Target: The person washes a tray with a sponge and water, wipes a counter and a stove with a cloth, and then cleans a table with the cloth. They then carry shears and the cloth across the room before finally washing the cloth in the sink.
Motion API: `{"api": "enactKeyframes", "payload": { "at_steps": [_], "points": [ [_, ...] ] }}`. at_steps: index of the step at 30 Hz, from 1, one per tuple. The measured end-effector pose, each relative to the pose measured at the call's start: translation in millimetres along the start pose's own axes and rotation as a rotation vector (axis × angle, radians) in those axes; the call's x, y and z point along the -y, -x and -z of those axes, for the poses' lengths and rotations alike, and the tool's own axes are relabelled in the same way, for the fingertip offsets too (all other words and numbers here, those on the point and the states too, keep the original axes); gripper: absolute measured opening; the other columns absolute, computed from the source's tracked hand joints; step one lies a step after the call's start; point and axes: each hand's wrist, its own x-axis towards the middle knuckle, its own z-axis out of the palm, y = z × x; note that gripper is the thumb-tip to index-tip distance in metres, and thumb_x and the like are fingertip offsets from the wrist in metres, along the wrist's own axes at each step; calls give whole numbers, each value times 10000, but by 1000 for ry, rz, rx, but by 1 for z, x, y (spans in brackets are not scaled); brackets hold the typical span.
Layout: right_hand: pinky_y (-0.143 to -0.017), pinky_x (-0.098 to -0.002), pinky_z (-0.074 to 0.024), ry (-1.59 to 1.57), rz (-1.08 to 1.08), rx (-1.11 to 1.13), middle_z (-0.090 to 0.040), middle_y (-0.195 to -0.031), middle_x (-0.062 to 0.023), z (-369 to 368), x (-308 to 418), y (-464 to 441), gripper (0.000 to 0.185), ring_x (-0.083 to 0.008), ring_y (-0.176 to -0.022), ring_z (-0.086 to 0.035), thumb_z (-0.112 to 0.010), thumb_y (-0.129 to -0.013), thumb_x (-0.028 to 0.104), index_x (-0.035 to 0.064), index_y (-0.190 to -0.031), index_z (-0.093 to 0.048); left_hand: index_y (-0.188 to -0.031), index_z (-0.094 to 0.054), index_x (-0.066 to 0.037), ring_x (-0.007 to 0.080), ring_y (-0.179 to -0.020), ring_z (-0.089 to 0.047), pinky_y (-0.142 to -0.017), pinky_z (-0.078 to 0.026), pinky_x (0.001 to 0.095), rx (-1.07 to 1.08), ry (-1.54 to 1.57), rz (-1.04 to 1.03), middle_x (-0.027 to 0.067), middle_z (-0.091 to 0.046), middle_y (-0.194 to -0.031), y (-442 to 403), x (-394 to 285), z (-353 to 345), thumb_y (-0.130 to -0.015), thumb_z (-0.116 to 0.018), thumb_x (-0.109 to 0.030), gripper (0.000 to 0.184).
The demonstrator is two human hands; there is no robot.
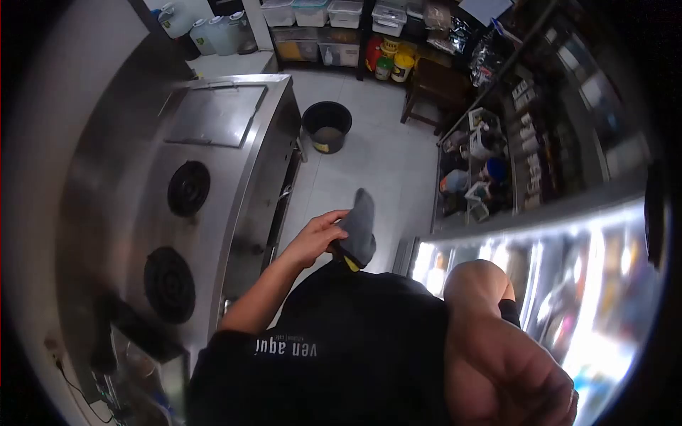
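My left hand (pixel 312 239) is closed on a limp dark grey glove (pixel 359 226), held in front of my waist. The glove has a black edge with a strip of yellow at its lower end, and its tip points away from me. My right arm is bent up, elbow forward, beside the lit glass-front fridge (pixel 561 284). Close to the camera at the lower right is my right hand (pixel 529 373), blurred and cut by the view's edge; how its fingers lie is not clear.
A steel stove counter (pixel 234 181) with two black burners (pixel 189 187) runs along my left. Ahead, a black bucket (pixel 327 128) stands on the pale tiled floor (pixel 369 163). A brown stool (pixel 433 89), storage boxes (pixel 346 13) and a loaded rack (pixel 490 163) stand beyond.
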Motion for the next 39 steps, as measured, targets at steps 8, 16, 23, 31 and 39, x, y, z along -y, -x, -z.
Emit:
{"api": "enactKeyframes", "payload": {
  "at_steps": [8,16,23,31,39],
  "points": [
    [-676,-211,-473,-329,-387,182,-490,-745,-2,76,-229,180,94,-138,-732,-529,-548,-806,93,45,-731,-518,-1290,-496,-71,73,-779,-594,-645,-500,228,311,-110,2,8,-625,-924,-272,-190,-5,-847,-549,-76,447],
    [-645,-192,-488,-312,-485,425,-534,-891,27,115,-482,376,183,-78,-831,-529,-572,-888,263,114,-793,-524,-1340,-451,-94,70,-796,-587,-617,-485,199,-97,9,-24,5,-624,-994,-476,-277,90,-809,-516,-64,535],
    [-534,-305,-475,-827,-588,744,-534,-688,-22,74,-621,605,307,-180,-631,-547,-595,-827,375,84,-729,-572,-1416,-334,-66,116,-895,-590,-692,-487,243,-319,290,-274,56,-599,-1095,-590,-336,188,-802,-462,-16,629],
    [-833,-392,-472,-849,-1097,2028,-549,-1141,-186,86,-701,924,642,-338,-1047,-554,-730,-749,393,-7,-1200,-509,-1435,-296,-82,202,-1029,-581,-865,-498,340,-499,504,-241,97,-521,-1210,-730,-448,333,-855,-509,-52,618],
    [-996,-412,-385,-1132,-1373,1786,-398,-1352,-293,-17,-772,1161,640,-416,-1248,-413,-500,-937,373,-12,-1404,-291,-1479,-79,-56,224,-1035,-597,-916,-475,358,-640,641,-395,123,-544,-1202,-822,-599,499,-963,-499,-189,679]
  ]
}}
